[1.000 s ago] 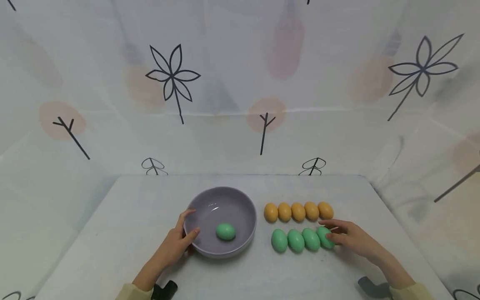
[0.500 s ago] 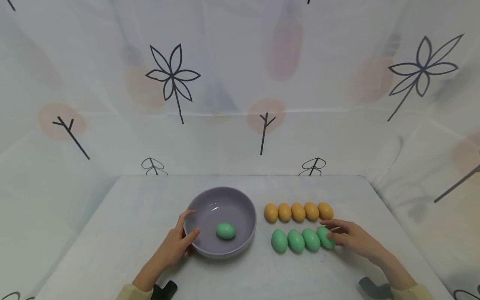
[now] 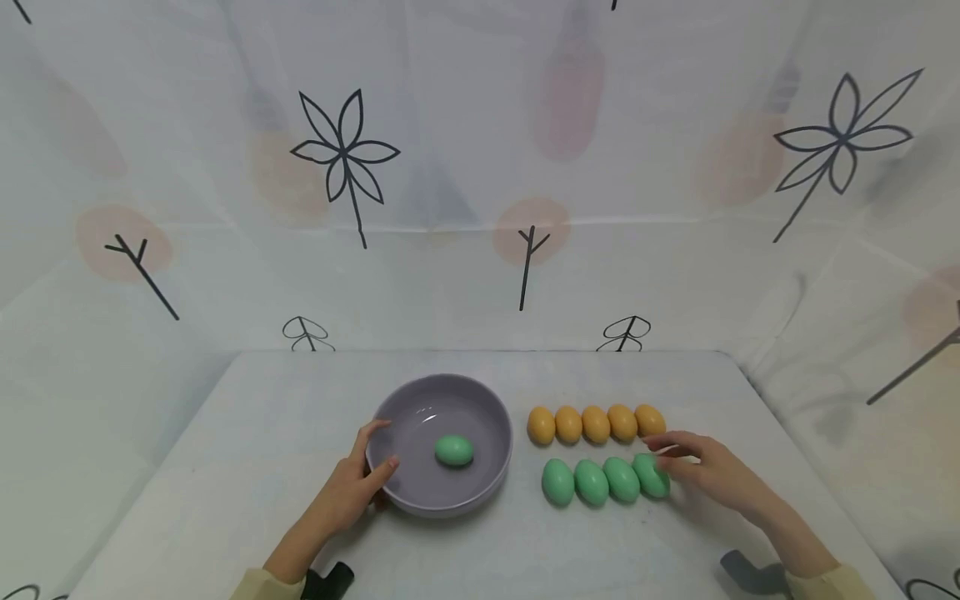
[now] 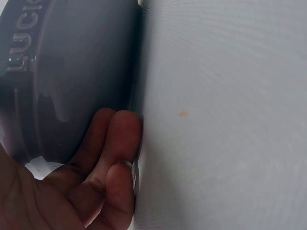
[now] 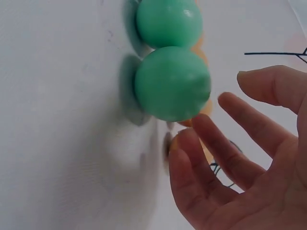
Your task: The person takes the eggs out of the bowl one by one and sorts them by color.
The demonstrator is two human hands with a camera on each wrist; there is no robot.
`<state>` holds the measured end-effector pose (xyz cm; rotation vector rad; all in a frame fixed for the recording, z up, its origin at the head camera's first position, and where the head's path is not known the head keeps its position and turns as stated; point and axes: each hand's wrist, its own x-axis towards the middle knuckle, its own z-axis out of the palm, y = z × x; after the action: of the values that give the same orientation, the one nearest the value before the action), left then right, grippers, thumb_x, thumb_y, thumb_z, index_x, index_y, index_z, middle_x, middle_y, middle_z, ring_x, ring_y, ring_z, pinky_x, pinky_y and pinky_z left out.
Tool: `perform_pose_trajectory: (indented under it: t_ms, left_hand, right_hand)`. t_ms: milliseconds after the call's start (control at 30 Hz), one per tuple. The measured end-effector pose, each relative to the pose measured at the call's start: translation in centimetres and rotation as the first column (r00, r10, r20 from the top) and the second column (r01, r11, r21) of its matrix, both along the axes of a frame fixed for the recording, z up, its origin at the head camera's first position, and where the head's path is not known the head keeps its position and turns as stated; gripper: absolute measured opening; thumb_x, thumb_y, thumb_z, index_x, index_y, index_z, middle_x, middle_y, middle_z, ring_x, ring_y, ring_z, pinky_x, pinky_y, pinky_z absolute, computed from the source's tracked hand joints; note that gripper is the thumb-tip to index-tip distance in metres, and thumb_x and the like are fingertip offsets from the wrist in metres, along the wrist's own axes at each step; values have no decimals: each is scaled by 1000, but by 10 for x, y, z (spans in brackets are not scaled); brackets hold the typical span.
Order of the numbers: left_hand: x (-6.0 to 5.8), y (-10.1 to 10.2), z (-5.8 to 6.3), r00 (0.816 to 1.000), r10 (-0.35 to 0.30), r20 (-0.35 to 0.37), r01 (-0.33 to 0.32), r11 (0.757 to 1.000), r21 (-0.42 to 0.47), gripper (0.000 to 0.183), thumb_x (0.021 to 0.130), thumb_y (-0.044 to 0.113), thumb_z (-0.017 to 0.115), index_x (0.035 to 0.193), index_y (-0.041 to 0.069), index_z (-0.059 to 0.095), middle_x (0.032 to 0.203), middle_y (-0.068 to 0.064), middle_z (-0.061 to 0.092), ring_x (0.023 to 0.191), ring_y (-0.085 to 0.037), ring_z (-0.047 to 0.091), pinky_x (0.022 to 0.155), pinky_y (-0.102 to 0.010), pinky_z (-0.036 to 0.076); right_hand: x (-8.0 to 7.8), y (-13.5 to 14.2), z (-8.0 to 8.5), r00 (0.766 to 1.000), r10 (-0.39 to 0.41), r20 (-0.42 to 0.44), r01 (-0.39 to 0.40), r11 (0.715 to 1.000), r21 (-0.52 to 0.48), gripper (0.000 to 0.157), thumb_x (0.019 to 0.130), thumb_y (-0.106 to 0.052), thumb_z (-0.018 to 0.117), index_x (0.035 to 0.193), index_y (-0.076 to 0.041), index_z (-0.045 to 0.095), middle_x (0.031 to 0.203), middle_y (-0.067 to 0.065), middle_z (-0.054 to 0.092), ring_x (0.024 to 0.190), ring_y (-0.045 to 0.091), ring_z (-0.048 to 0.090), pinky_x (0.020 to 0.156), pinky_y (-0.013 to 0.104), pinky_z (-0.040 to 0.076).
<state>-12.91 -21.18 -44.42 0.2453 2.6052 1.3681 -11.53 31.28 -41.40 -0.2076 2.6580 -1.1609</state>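
My left hand (image 3: 354, 483) holds the left rim of a purple-grey bowl (image 3: 487, 408), thumb over the inside and other fingers along the outside. In the left wrist view those fingers (image 4: 123, 136) lie against the lower wall of the bowl (image 4: 81, 81), close to the table. One green egg (image 3: 454, 451) lies on its side in the bowl. My right hand (image 3: 708, 471) hovers at the right end of a row of several green eggs, beside the end egg (image 3: 651, 477). In the right wrist view its fingers are loosely bent and spread, with nothing between them, near that green egg (image 5: 172, 84).
Behind the green row, several orange-yellow eggs (image 3: 596, 425) stand side by side. White cloth covers the table (image 3: 525, 554). A patterned cloth wall (image 3: 450, 283) rises along the table's back edge and sides.
The green egg in the bowl has rolled slightly back and to the right. My right hand has shifted a little up and away from the end green egg. My left hand keeps its place.
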Motion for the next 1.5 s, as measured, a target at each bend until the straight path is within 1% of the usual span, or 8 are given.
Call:
perform_pose_trajectory:
  t_ms: [167, 333, 467, 633, 1000, 1233, 1400, 1500]
  left_hand:
    - [1, 0, 0, 1000, 1, 5, -1, 1000, 1, 60, 102, 41, 55, 151, 30, 23, 64, -2, 61, 58, -19, 55, 55, -28, 41]
    - [1, 0, 1, 1000, -2, -2, 2, 1000, 4, 59, 102, 39, 55, 151, 30, 24, 63, -3, 61, 57, -20, 55, 54, -28, 41]
    - [1, 0, 0, 1000, -8, -5, 8, 1000, 15, 59, 102, 39, 55, 151, 29, 24, 63, -3, 61, 56, -20, 55, 54, -28, 41]
    - [1, -1, -1, 1000, -17, -7, 17, 1000, 21, 60, 102, 41, 55, 151, 29, 24, 63, -3, 61, 56, -19, 55, 54, -28, 41]
    - [1, 0, 0, 1000, -3, -9, 3, 1000, 2, 60, 101, 42, 55, 152, 31, 24, 63, -3, 60, 57, -19, 54, 55, -28, 41]
    - [0, 0, -1, 1000, 7, -17, -7, 1000, -5, 61, 101, 42, 55, 152, 31, 24, 62, -1, 60, 57, -19, 55, 55, -28, 41]
    - [0, 0, -1, 1000, 5, -15, -5, 1000, -1, 61, 101, 41, 56, 152, 31, 24, 62, -1, 60, 56, -18, 55, 55, -28, 41]
    - [1, 0, 0, 1000, 5, -11, -5, 1000, 1, 60, 101, 41, 56, 151, 31, 24, 61, -2, 60, 56, -18, 54, 56, -28, 41]
  right_hand:
    - [-2, -6, 9, 996, 9, -85, -8, 1000, 16, 31, 97, -17, 65, 127, -6, 64, 125, 12, 65, 108, 30, 61, 84, 48, 51]
    - [-6, -18, 19, 990, 37, -138, -36, 999, 8, 29, 97, -14, 65, 124, -3, 64, 118, 11, 67, 105, 27, 62, 85, 42, 52]
    - [-9, -30, 23, 977, 82, -197, -85, 996, -6, 27, 96, -13, 66, 121, -4, 66, 114, 9, 67, 101, 19, 62, 82, 34, 52]
    - [-13, -45, 26, 955, 159, -252, -170, 985, -22, 22, 97, -13, 65, 118, -5, 67, 112, 8, 65, 96, 10, 60, 80, 32, 50]
    - [-24, -85, 39, 930, 294, -223, -313, 948, -59, 23, 97, -13, 64, 119, -6, 67, 109, 4, 66, 98, 14, 59, 81, 31, 51]
    - [-33, -114, 37, 891, 383, -243, -411, 909, -75, 23, 97, -15, 64, 118, -8, 68, 107, 2, 67, 98, 13, 60, 81, 33, 50]
    - [-37, -137, 43, 878, 425, -220, -454, 885, -100, 21, 98, -16, 64, 119, -15, 68, 108, -4, 66, 100, 13, 60, 84, 35, 51]
    - [-40, -151, 47, 863, 455, -217, -484, 869, -102, 22, 98, -15, 63, 120, -16, 69, 109, -5, 66, 100, 13, 61, 84, 35, 52]
